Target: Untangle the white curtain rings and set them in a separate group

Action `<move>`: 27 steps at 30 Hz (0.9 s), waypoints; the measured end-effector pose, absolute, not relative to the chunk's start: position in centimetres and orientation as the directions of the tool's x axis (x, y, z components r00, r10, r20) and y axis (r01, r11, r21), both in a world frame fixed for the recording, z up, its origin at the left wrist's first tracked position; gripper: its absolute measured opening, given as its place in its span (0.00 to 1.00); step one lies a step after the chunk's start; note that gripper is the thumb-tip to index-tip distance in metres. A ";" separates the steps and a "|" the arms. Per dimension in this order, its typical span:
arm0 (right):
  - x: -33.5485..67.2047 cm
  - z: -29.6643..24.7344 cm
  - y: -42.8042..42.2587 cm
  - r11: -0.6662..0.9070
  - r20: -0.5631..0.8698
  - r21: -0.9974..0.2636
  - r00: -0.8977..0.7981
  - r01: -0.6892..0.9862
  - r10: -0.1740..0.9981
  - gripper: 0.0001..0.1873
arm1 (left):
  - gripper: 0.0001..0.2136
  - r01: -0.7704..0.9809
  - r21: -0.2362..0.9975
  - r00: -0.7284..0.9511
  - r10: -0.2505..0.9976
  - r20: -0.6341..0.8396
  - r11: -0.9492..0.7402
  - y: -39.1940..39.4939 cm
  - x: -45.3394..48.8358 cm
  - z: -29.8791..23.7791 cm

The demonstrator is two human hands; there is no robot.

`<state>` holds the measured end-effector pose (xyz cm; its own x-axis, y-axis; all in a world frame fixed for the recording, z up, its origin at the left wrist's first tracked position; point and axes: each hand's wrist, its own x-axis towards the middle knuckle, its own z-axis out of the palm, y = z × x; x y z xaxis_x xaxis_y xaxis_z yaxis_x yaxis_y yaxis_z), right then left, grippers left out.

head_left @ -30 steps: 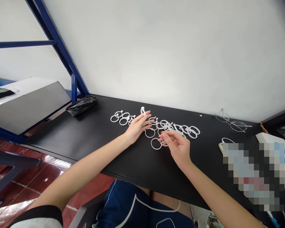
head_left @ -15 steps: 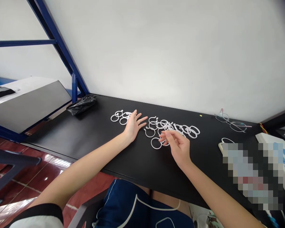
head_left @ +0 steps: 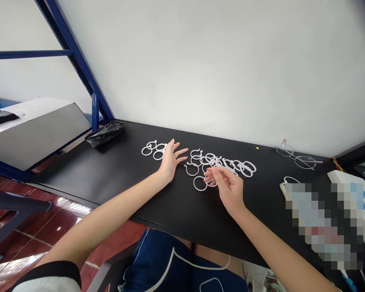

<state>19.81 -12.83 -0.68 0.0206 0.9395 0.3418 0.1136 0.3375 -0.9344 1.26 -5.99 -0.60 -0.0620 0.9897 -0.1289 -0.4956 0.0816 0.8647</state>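
White curtain rings with small eyelets lie on the black tabletop (head_left: 130,170) in two groups. The smaller group (head_left: 158,159) is at the left, partly covered by my left hand (head_left: 170,160). That hand is palm-side toward me, fingers spread, holding nothing. To its right is the larger heap of overlapping rings (head_left: 215,162). Over the heap's near edge is my right hand (head_left: 228,186), thumb and fingertips drawn together in a pinch. Whether a ring is between them I cannot make out. One single ring (head_left: 200,190) lies just left of its fingertips.
A crumpled black plastic bag (head_left: 105,134) lies at the table's far left corner. Eyeglasses (head_left: 304,162) rest at the back right, near the wall (head_left: 207,73). A blurred-out object (head_left: 322,227) and a white power strip (head_left: 343,180) are on the right. A blue metal frame (head_left: 79,69) rises at left.
My left hand has shifted very slightly, its fingers tilting a little to the left. The right hand and the rings look the same.
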 end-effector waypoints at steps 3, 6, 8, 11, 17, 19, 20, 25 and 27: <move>19.8 -0.7 -12.8 0.337 0.342 -0.934 0.023 0.116 0.939 0.13 | 0.23 -0.497 0.864 -0.089 0.986 -0.140 0.078 -5.9 1.2 -0.7; 19.9 -0.7 -12.8 0.334 0.339 -0.935 0.022 0.117 0.940 0.13 | 0.23 -0.512 0.853 -0.087 0.982 -0.169 0.102 -5.9 1.1 -0.8; 19.9 -0.7 -12.8 0.333 0.338 -0.935 0.023 0.118 0.941 0.13 | 0.23 -0.520 0.847 -0.086 0.980 -0.179 0.109 -5.9 1.1 -0.7; 19.9 -0.6 -12.9 0.333 0.339 -0.935 0.026 0.120 0.941 0.13 | 0.22 -0.512 0.853 -0.096 0.980 -0.172 0.099 -6.0 1.2 -0.5; 19.8 -0.7 -12.8 0.340 0.346 -0.933 0.029 0.116 0.938 0.13 | 0.14 -0.264 0.964 -0.043 0.999 -0.033 0.020 -6.2 1.5 -0.3; 19.8 -0.7 -12.8 0.338 0.343 -0.934 0.029 0.118 0.939 0.13 | 0.16 -0.065 0.993 0.049 0.993 0.103 -0.099 -6.2 1.5 -0.7; 19.9 -0.7 -12.8 0.336 0.341 -0.934 0.028 0.119 0.939 0.13 | 0.17 0.032 0.984 0.114 0.979 0.170 -0.174 -6.3 1.5 -0.9; 19.9 -0.7 -12.8 0.335 0.340 -0.935 0.029 0.119 0.940 0.13 | 0.23 0.392 0.798 0.344 0.878 0.334 -0.457 -6.5 1.2 -1.8; 19.8 -0.6 -12.8 0.335 0.341 -0.935 0.028 0.118 0.940 0.13 | 0.22 0.492 0.716 0.362 0.865 0.348 -0.495 -6.4 1.2 -1.9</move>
<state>19.81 -12.84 -0.63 0.0280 0.9398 0.3406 0.1179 0.3353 -0.9347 1.16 -6.41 -1.94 0.3621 0.8646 0.3484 0.4919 -0.4947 0.7164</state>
